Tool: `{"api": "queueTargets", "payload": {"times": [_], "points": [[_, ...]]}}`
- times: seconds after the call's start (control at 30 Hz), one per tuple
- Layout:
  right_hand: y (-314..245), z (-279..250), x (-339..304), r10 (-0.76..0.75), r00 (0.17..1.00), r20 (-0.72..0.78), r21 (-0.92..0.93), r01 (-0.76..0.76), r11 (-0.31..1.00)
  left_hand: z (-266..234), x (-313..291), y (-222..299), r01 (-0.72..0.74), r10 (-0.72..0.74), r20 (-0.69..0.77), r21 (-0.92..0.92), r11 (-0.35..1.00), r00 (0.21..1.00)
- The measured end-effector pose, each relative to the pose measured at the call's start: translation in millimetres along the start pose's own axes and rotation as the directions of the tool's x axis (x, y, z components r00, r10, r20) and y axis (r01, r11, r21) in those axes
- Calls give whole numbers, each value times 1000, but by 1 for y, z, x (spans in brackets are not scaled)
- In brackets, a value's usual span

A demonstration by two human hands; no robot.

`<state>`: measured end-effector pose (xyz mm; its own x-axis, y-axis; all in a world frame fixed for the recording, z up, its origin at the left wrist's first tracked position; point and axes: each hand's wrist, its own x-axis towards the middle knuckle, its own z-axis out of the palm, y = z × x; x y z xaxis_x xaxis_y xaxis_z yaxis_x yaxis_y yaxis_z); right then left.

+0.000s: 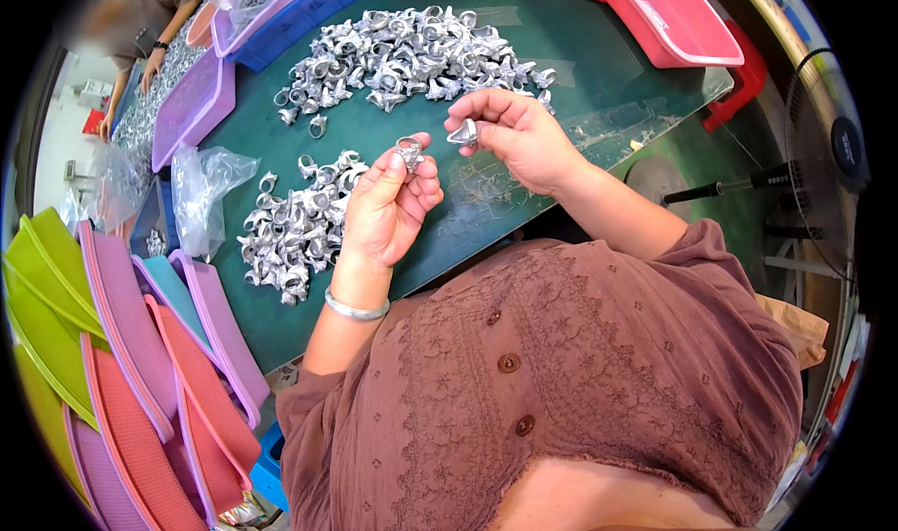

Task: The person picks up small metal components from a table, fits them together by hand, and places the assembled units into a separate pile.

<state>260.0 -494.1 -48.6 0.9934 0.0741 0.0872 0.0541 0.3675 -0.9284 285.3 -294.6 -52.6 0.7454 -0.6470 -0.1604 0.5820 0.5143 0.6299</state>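
Observation:
Between the thumb and fingers of my left hand [391,203] is a silver-coloured ring [409,153], its band loop turned upward. My right hand [524,143], just to the right, pinches another silver ring [463,133] with a pointed, smooth-looking head; its band is mostly hidden by the fingers. The two held rings are apart, above the green tabletop [482,199]. Beyond my hands lies a large heap of similar metal rings [402,58]. A smaller ring heap [295,227] lies left of my left hand, partly behind the wrist.
Stacked colourful plastic baskets [131,344] crowd the left side. Purple [195,105] and blue [304,16] bins and a plastic bag [208,194] line the table's left edge. A pink tray [664,16] sits far right, near a fan [823,166]. Another person [154,16] works at far left.

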Motion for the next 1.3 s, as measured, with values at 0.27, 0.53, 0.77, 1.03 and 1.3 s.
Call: {"api": "queueTargets", "payload": {"times": [0.27,0.53,0.77,1.03,1.3], "points": [[2,-10,-3,200,965,172,309,-246,919,0,-1,0,39,-31,77,-108,993,997],[2,-10,-5,160,964,213,302,-221,927,0,-3,-1,57,-46,78,-134,989,996],[-7,-4,-7,279,947,158,275,-313,909,0,-3,-1,56,-31,135,-184,981,990],[-7,-3,-11,242,959,151,190,-268,945,8,-9,-2,69,-30,166,-235,970,986],[-10,-1,-15,203,959,199,94,-225,970,-2,-8,0,99,5,433,-218,971,901]]}}
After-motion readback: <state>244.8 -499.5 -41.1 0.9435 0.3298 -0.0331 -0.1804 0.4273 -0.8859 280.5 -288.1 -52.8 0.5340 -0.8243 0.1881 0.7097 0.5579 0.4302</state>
